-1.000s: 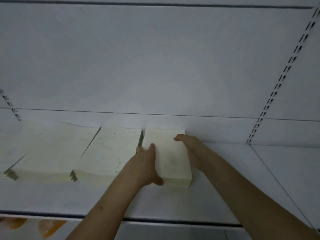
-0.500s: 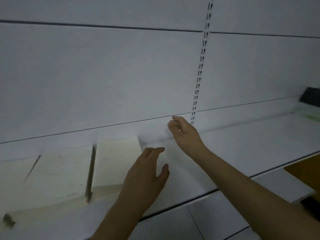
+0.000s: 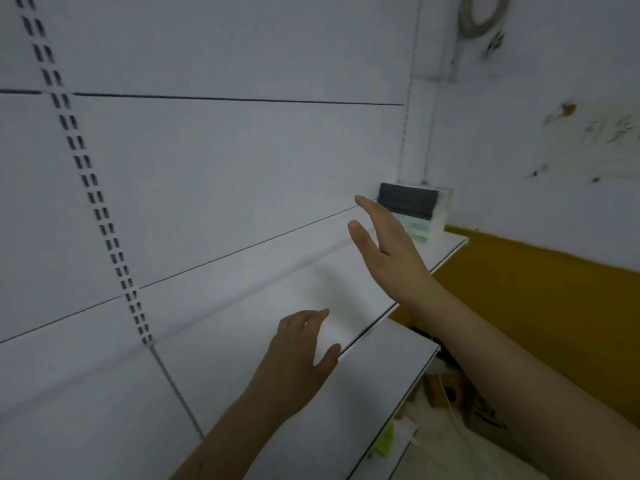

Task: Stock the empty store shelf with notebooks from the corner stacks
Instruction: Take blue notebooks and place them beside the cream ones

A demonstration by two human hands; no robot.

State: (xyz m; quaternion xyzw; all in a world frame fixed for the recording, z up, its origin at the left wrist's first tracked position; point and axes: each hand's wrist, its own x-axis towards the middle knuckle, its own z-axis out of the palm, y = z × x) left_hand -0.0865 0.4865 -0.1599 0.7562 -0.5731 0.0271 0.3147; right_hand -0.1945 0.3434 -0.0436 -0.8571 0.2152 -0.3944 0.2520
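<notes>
both hands empty, fingers spread: right hand (image 3: 388,247) reaching toward the corner notebook stack (image 3: 414,211) at the shelf's far end, not touching, left hand (image 3: 298,355) over bare shelf (image 3: 242,341); looks mid-fetch, this stretch unstocked

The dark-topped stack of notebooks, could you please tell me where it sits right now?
In the head view, the dark-topped stack of notebooks sits at the far right end of the white shelf, in the corner against the back panel, just beyond the open right hand.
</notes>
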